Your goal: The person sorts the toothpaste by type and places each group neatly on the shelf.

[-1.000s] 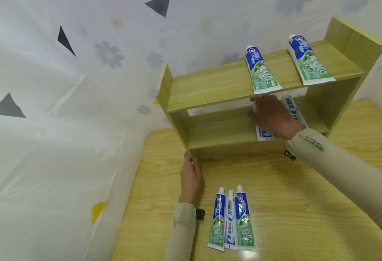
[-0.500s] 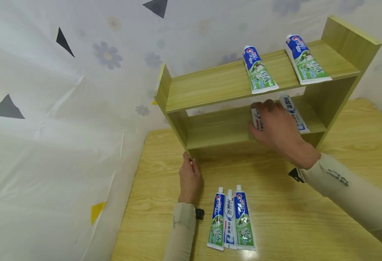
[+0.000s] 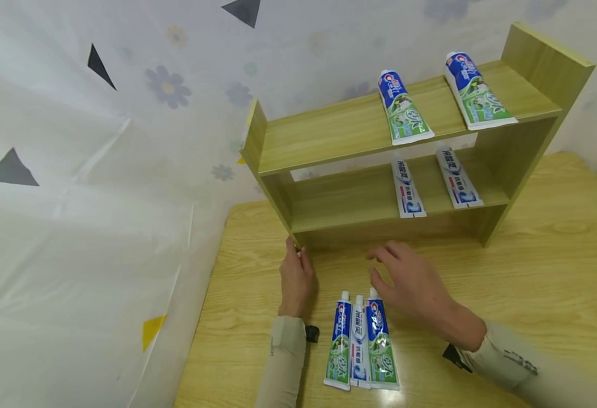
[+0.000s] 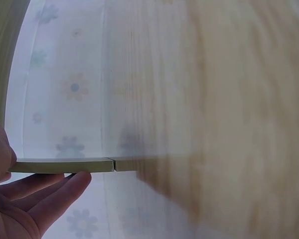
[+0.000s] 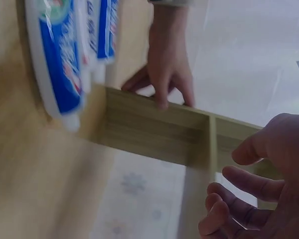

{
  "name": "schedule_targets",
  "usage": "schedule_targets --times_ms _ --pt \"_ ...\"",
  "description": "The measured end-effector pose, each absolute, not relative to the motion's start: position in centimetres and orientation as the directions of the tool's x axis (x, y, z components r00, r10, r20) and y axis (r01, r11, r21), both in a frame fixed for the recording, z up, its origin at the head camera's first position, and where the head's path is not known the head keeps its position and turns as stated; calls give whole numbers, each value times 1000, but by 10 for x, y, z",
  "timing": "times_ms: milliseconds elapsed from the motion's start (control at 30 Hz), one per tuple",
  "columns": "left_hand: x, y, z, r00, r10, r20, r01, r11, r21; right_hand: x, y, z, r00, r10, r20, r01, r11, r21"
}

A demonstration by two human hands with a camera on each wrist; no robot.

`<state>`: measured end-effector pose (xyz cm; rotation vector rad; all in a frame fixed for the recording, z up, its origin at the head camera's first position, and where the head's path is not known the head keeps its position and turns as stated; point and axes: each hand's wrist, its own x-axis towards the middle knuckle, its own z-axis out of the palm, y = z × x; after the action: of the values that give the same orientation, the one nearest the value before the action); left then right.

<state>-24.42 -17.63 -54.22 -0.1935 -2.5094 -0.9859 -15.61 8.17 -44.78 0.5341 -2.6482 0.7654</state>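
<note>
My left hand (image 3: pixel 295 281) holds the lower left end of the wooden shelf (image 3: pixel 329 136); in the left wrist view, thumb and fingers lie on opposite sides of its board (image 4: pixel 65 166). Holding nothing, my right hand (image 3: pixel 416 283) hovers over the table with loosely bent fingers, close to the cap end of a blue-green toothpaste tube (image 3: pixel 382 345). Beside that tube lie a white toothpaste tube (image 3: pixel 359 351) and another blue-green one (image 3: pixel 338 345). Two white tubes (image 3: pixel 408 190) rest on the lower board, and two blue-green tubes (image 3: pixel 405 107) on the upper board.
The shelf stands on a wooden table (image 3: pixel 548 272), near a wall covering (image 3: pixel 303 51) printed with flowers. Raised side panels (image 3: pixel 548 71) bound the upper board. Pale sheeting (image 3: pixel 99 226) hangs along the table's left edge.
My right hand has let go of the left white toothpaste tube on the lower board and come down toward the tubes on the table. The left hand has stayed at the shelf.
</note>
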Motion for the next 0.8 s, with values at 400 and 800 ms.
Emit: schedule_targets --times_ms 400,800 --pt "-243 -175 -540 -906 -33 421 266 730 629 -139 66 -486 -924 -270 272 -375 780 -500" --pt "-244 -175 -540 -897 -21 441 284 737 614 -127 58 -509 -959 -262 105 -276 787 -552"
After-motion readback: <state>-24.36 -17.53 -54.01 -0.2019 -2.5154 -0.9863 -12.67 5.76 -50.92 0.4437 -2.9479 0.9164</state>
